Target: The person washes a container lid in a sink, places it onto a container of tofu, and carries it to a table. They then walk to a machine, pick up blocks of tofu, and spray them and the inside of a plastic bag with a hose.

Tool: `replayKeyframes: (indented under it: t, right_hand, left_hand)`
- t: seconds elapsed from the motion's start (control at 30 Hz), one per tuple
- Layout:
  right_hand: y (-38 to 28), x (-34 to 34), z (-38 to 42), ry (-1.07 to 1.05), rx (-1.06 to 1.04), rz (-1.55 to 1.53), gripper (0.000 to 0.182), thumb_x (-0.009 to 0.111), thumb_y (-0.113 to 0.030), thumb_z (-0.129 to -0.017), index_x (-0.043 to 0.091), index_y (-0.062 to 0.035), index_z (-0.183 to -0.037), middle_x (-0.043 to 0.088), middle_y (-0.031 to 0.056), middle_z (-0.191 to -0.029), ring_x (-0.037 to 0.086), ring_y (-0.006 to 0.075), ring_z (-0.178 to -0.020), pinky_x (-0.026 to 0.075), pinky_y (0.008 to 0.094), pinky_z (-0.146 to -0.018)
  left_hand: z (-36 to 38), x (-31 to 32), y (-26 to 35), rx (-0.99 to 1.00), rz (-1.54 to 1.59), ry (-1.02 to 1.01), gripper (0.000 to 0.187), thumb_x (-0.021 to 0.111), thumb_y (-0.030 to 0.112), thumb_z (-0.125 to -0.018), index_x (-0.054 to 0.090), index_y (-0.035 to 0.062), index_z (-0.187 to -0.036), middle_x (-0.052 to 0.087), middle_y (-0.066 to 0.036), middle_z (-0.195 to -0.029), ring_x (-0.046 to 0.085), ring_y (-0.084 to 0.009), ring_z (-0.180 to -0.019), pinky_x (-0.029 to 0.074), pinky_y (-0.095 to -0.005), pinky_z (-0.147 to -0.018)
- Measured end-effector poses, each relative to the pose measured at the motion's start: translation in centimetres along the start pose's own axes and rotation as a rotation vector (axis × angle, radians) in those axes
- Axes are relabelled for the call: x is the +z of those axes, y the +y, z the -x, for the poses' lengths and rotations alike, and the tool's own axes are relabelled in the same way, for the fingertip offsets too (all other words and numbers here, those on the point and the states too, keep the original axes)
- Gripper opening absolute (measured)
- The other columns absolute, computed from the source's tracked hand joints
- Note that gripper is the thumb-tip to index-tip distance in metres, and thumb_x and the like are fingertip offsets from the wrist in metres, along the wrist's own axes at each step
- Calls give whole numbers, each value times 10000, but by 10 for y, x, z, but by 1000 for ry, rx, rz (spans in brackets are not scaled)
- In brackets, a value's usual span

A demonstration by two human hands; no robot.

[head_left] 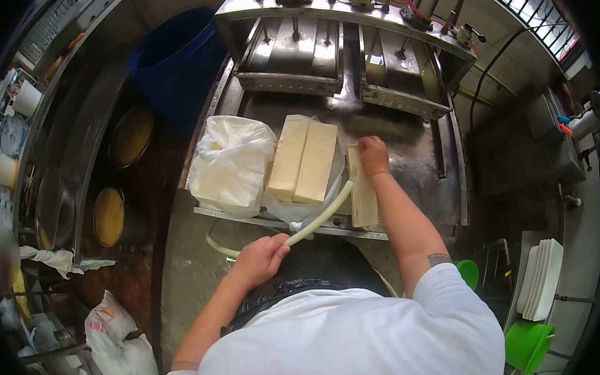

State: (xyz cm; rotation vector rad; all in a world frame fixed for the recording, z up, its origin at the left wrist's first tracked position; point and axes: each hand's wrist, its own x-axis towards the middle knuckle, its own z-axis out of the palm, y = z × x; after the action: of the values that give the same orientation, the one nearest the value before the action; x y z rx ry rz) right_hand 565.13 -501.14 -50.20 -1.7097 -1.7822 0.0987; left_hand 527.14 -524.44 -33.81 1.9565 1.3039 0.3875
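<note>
Hose (pixel 326 214) | clenched in left fingers (pixel 279 243) | right fingers (pixel 366 142) at far end of slab (pixel 363 201), grip unclear

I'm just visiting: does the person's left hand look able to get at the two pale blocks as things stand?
Probably yes: the blocks look close and their tops are uncovered. But the left hand is gripping a hose, so it would likely need freeing first.

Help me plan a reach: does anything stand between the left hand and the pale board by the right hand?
Yes: the hose in the left hand spans the gap to the pale board, crossing the edge of a plastic bag.
</note>
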Motion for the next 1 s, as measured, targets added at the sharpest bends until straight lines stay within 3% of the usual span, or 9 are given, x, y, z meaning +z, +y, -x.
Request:
replayKeyframes:
  t: [0.07, 0.3, 0.5, 0.6, 0.7, 0.77, 0.87, 0.93, 1.0]
  right_hand:
    - [5, 1, 0, 73, 24, -41, 101, 706, -131, -923, 773, -74, -974, 725, 165, -1065, 675, 400, -1035, 545, 494, -922]
    - [11, 0, 2, 20, 7, 5, 104, 688, -114, -933, 754, -74, -1002, 721, 168, -1062, 673, 402, -1046, 543, 494, -936]
    - [16, 18, 5, 115, 139, -68, 112, 677, -73, -911, 742, -87, -1001, 705, 169, -1076, 651, 419, -1042, 533, 514, -918]
    - [10, 9, 2, 145, -6, -51, 103, 666, -49, -902, 732, -86, -973, 700, 176, -1059, 660, 421, -1002, 542, 512, -887]
    - [9, -1, 0, 0, -77, -30, 87, 667, -40, -893, 719, -83, -948, 695, 183, -1047, 653, 426, -1008, 539, 512, -893]
    - [18, 2, -2, -12, 21, -70, 80, 690, -128, -929, 718, -72, -979, 710, 156, -1060, 660, 395, -1065, 534, 499, -931]
    - [24, 17, 6, 132, 74, -94, 61, 664, -79, -914, 714, -83, -948, 697, 188, -1027, 645, 438, -1015, 532, 515, -904]
    - [19, 19, 14, 168, 144, -85, 61, 660, -85, -922, 711, -80, -956, 696, 193, -1016, 650, 439, -1004, 534, 517, -895]
    - [20, 16, 19, 204, 214, -77, 62, 657, -91, -931, 708, -76, -964, 694, 197, -1004, 655, 440, -992, 536, 520, -886]
  left_hand:
    - [0, 2, -2, 15, 9, 16, 248, 605, 267, -1071, 684, 129, -1261, 707, -162, -981, 685, -382, -949, 558, -463, -831]
    - [-3, 8, -2, 35, 13, 14, 246, 598, 288, -1070, 676, 129, -1241, 701, -159, -967, 680, -385, -946, 550, -487, -825]
    - [-1, 10, -3, 83, 13, 46, 235, 589, 300, -1071, 668, 129, -1211, 686, -157, -933, 674, -390, -925, 540, -510, -810]
    - [0, 8, -4, 74, 13, 29, 231, 582, 301, -1074, 665, 124, -1197, 684, -160, -931, 672, -396, -923, 537, -512, -809]
    - [-1, 6, -1, 64, 21, 18, 231, 577, 304, -1076, 661, 120, -1187, 683, -163, -930, 669, -401, -926, 535, -514, -810]
    - [-2, 6, 0, 60, 31, 18, 231, 575, 306, -1076, 659, 119, -1184, 681, -165, -930, 668, -403, -930, 534, -514, -811]
    - [-3, 5, 1, 31, 41, 11, 230, 575, 305, -1075, 658, 118, -1182, 685, -168, -938, 666, -403, -945, 532, -514, -816]
    - [-5, 0, 5, -34, 4, -55, 258, 585, 267, -1076, 684, 119, -1263, 712, -169, -1000, 685, -395, -972, 551, -473, -846]
    - [-5, 5, 3, -8, 14, -25, 237, 578, 290, -1076, 673, 121, -1213, 704, -165, -980, 677, -396, -968, 542, -490, -837]
